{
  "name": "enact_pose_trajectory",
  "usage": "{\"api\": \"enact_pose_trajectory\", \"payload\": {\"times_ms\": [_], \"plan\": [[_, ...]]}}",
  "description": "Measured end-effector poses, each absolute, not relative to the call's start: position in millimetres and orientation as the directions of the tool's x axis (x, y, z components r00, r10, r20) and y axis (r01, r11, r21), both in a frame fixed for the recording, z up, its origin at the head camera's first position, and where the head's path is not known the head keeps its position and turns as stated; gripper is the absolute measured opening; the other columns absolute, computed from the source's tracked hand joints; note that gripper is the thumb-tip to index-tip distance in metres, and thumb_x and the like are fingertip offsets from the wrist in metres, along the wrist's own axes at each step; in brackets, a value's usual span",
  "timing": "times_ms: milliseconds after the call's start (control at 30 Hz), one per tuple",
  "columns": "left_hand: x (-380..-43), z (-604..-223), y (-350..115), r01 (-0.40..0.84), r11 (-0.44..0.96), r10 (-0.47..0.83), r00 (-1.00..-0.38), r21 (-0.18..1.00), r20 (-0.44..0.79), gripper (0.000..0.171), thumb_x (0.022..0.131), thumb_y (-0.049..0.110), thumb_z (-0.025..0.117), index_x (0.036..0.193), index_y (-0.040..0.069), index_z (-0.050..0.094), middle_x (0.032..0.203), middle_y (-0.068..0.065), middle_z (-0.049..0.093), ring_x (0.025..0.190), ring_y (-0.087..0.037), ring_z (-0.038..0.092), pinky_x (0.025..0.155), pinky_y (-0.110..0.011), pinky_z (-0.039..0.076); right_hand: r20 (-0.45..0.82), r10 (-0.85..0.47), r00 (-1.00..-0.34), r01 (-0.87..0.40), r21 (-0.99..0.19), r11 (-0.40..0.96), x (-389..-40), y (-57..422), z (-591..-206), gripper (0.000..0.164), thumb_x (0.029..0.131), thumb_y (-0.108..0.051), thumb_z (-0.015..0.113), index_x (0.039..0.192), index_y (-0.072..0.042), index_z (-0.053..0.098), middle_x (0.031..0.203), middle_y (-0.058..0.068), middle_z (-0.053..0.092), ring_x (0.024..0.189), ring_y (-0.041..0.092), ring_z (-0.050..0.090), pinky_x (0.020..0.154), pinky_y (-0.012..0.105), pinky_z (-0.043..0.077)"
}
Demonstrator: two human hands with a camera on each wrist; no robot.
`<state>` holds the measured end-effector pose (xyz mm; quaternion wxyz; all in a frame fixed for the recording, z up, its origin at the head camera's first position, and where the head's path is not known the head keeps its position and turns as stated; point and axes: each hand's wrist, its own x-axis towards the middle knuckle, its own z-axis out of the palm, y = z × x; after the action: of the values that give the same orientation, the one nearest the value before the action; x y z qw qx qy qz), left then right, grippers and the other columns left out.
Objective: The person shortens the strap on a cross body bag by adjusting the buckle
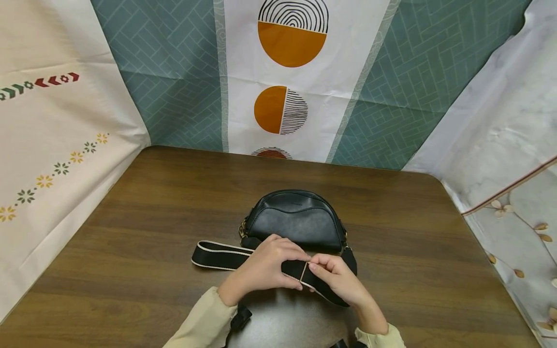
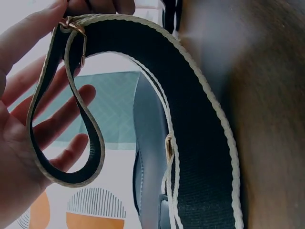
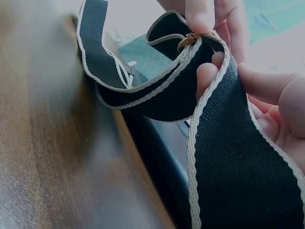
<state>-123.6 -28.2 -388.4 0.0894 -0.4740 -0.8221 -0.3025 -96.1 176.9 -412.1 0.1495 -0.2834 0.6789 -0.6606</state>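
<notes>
A black handbag (image 1: 296, 222) sat on the wooden table (image 1: 130, 232), just beyond the two hands, with metal clips (image 1: 242, 229) at its ends. Its black, pale-edged strap (image 1: 292, 267) ran between the hands in front of it. The left hand (image 1: 271, 263) had its grip on the strap beside a slim gold-coloured buckle (image 1: 303, 272), and a strap loop (image 1: 219, 256) stuck out to the left. The right hand (image 1: 339, 280) pinched the strap between thumb and fingers on the buckle's right side. Patterned cloth (image 1: 178, 72) hung behind the table.
</notes>
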Motion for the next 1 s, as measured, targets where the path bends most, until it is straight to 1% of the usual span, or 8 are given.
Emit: {"api": "enact_pose_trajectory", "payload": {"times_ms": [100,200,267,433,567,700,833,1000], "plan": [[-124.5,-390.4,-27.9,0.838,0.363,0.722,-0.529,0.408,0.446,0.044,0.062,0.038,0.079,0.099,0.016,0.069,0.096,0.008,0.063,0.093,-0.005,0.054,0.082,-0.026,0.036,0.157,-0.591,-0.791,-0.170,-0.985,-0.033,-96.3,179.2,-411.9,0.019,0.093,0.001,0.039,0.089,0.014,0.053,0.073,0.024,0.056,0.063,0.012,0.058,0.054,0.028,0.049],[-125.1,-391.9,-28.6,0.840,0.361,0.714,-0.528,0.404,0.459,0.042,0.063,0.038,0.078,0.096,0.015,0.069,0.094,0.007,0.063,0.091,-0.005,0.055,0.082,-0.025,0.036,0.124,-0.600,-0.790,-0.139,-0.990,-0.020,-96.2,184.2,-410.1,0.020,0.094,0.000,0.040,0.095,0.015,0.053,0.076,0.024,0.058,0.065,0.013,0.059,0.056,0.028,0.050],[-125.2,-392.9,-29.4,0.837,0.360,0.707,-0.532,0.412,0.465,0.042,0.063,0.038,0.078,0.096,0.014,0.069,0.094,0.007,0.063,0.091,-0.005,0.055,0.081,-0.025,0.037,0.117,-0.593,-0.796,-0.163,-0.986,0.024,-96.1,188.2,-408.7,0.018,0.092,0.001,0.042,0.095,0.014,0.054,0.076,0.018,0.059,0.065,0.010,0.058,0.056,0.025,0.049],[-125.3,-394.7,-30.7,0.832,0.343,0.696,-0.537,0.436,0.476,0.043,0.063,0.036,0.079,0.096,0.011,0.069,0.094,0.005,0.064,0.090,-0.005,0.056,0.080,-0.023,0.038,0.138,-0.562,-0.815,-0.268,-0.951,0.154,-95.5,192.6,-405.9,0.011,0.088,0.005,0.049,0.087,0.010,0.059,0.072,0.002,0.057,0.060,0.003,0.049,0.049,0.021,0.043],[-125.0,-394.5,-29.6,0.839,0.324,0.698,-0.524,0.436,0.488,0.043,0.062,0.035,0.079,0.095,0.009,0.069,0.093,0.004,0.064,0.089,-0.005,0.057,0.079,-0.022,0.040,0.155,-0.536,-0.830,-0.296,-0.937,0.187,-94.1,188.5,-404.1,0.010,0.086,0.005,0.051,0.084,0.008,0.060,0.070,0.002,0.058,0.057,0.002,0.049,0.047,0.022,0.043],[-123.2,-394.7,-26.8,0.847,0.312,0.710,-0.509,0.431,0.487,0.042,0.063,0.037,0.079,0.094,0.010,0.070,0.091,0.004,0.064,0.088,-0.005,0.056,0.079,-0.021,0.040,0.185,-0.526,-0.830,-0.341,-0.915,0.216,-94.5,181.2,-403.6,0.009,0.086,0.004,0.052,0.081,0.006,0.060,0.069,-0.001,0.055,0.058,0.001,0.045,0.048,0.019,0.039],[-121.5,-395.0,-24.7,0.850,0.302,0.712,-0.502,0.431,0.492,0.042,0.063,0.038,0.079,0.094,0.010,0.070,0.091,0.005,0.064,0.087,-0.004,0.056,0.078,-0.020,0.040,0.194,-0.520,-0.832,-0.353,-0.908,0.227,-94.9,177.3,-404.2,0.008,0.085,0.004,0.053,0.080,0.004,0.059,0.068,0.000,0.053,0.057,0.000,0.042,0.047,0.018,0.035],[-122.3,-396.0,-26.1,0.851,0.310,0.696,-0.507,0.424,0.508,0.042,0.063,0.038,0.079,0.094,0.010,0.070,0.091,0.004,0.064,0.087,-0.005,0.057,0.077,-0.020,0.041,0.105,-0.489,-0.866,-0.269,-0.921,0.281,-91.8,181.9,-400.5,0.011,0.086,-0.003,0.056,0.090,0.005,0.061,0.075,0.006,0.062,0.062,0.004,0.053,0.053,0.021,0.044]]}}
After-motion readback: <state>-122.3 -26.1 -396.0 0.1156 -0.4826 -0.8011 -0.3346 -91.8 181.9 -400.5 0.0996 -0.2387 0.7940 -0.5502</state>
